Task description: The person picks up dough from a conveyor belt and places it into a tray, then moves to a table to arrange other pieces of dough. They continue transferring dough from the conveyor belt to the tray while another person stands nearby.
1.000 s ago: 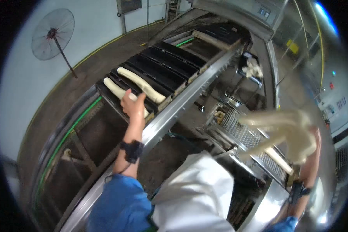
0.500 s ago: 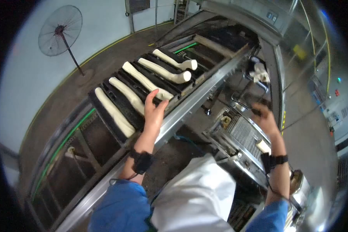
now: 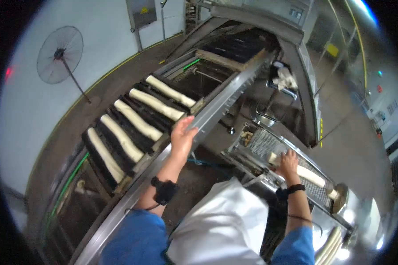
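On the right, my right hand (image 3: 288,164) is closed over a long pale roll that looks like dough (image 3: 310,175), lying on a metal mesh belt (image 3: 263,145). The roll shows on both sides of my fingers. My left hand (image 3: 182,136) hangs beside the metal rail of the left conveyor, fingers apart and nothing in it. Close to it are several long pale dough rolls (image 3: 138,120), each lying lengthwise in a black tray (image 3: 121,170). The nearest roll's end lies just left of my left fingertips.
A long steel rail (image 3: 227,99) edges the left conveyor. A short pale piece (image 3: 333,193) lies at the belt's lower end, with more rolls (image 3: 329,247) below. A round fan (image 3: 59,54) stands by the wall. A cloth (image 3: 284,79) hangs on a metal frame.
My right hand has come down onto the dough roll on the mesh belt. The far rolls' bent ends now lie straight in their trays. The trays appear lower left, and the view has shifted.
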The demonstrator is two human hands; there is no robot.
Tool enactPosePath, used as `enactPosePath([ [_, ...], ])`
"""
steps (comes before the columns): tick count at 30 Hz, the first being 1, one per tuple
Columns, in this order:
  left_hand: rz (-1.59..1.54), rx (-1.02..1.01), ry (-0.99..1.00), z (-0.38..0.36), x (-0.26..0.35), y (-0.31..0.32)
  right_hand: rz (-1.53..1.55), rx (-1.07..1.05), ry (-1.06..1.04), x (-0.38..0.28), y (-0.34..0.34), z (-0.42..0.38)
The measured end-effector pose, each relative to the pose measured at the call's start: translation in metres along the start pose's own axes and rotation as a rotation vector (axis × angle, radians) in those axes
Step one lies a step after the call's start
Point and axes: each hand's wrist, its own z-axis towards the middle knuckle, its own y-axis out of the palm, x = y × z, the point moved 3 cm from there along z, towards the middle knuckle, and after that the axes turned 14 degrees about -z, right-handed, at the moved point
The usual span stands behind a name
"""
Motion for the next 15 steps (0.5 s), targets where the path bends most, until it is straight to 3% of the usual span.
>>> enactPosePath([
  [2, 0.043, -0.05, -0.126, -0.008, -0.008, 0.015, 0.176, 0.038, 0.039, 0.004, 0.007, -0.005],
  [4, 0.089, -0.122, -0.153, 0.001, -0.04, 0.014, 0.66, -0.046, 0.182, 0.018, 0.001, -0.016],
  [5, 0.112, -0.185, -0.159, 0.003, -0.053, 0.015, 0.954, 0.1, 0.224, 0.034, 0.0, -0.03],
  [8, 0.228, -0.271, -0.116, 0.021, -0.084, 0.009, 1.93, 0.322, 0.707, 0.086, -0.009, -0.095],
  [9, 0.319, -0.263, -0.089, 0.032, -0.098, 0.001, 2.03, 0.442, 0.824, 0.107, -0.018, -0.126],
  [10, 0.41, -0.261, -0.057, 0.043, -0.107, -0.005, 2.121, 0.577, 0.944, 0.123, -0.016, -0.158],
  [12, 0.549, -0.342, 0.074, 0.06, -0.105, -0.009, 2.177, 0.707, 0.994, 0.173, 0.097, -0.25],
  [14, 0.773, -0.374, 0.161, 0.07, -0.093, -0.005, 1.947, 1.006, 1.192, 0.159, 0.045, -0.329],
  [15, 0.8, -0.467, 0.219, 0.081, -0.097, -0.008, 1.474, 0.848, 1.151, 0.166, 0.104, -0.397],
])
